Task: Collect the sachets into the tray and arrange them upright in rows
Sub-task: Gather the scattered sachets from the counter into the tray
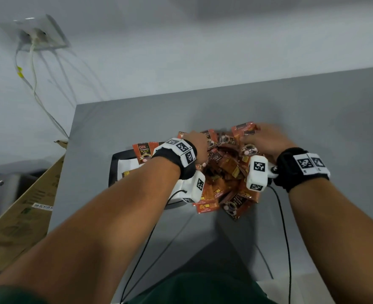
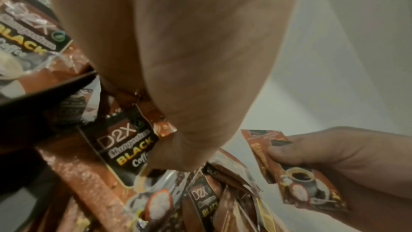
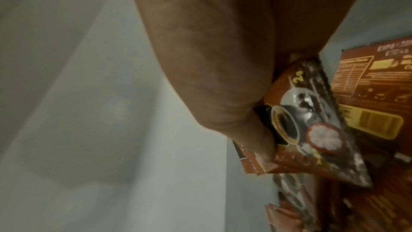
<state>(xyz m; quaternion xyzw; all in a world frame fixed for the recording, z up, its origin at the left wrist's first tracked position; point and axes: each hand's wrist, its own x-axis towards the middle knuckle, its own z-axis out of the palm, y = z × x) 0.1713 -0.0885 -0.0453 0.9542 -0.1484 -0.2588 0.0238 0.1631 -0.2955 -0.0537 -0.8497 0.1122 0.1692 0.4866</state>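
A heap of brown and orange coffee sachets (image 1: pixel 225 172) lies on the grey table (image 1: pixel 137 119), spilling over the right side of a black-rimmed tray (image 1: pixel 115 163). My left hand (image 1: pixel 195 145) reaches down into the far left of the heap. In the left wrist view its thumb (image 2: pixel 169 147) lies over a D2X sachet (image 2: pixel 127 145), and the other fingers are hidden. My right hand (image 1: pixel 269 139) is at the far right of the heap. It pinches a sachet with a cup picture (image 3: pixel 312 130) under the thumb (image 3: pixel 256 140), the same held sachet (image 2: pixel 301 179) showing beside the left hand.
The tray rim (image 2: pixel 44 93) shows at the left of the left wrist view. A cardboard box (image 1: pixel 27 205) leans by the table's left edge. A wall socket (image 1: pixel 36 34) with hanging cables is at the far left. Black camera cables (image 1: pixel 284 227) trail over the near table.
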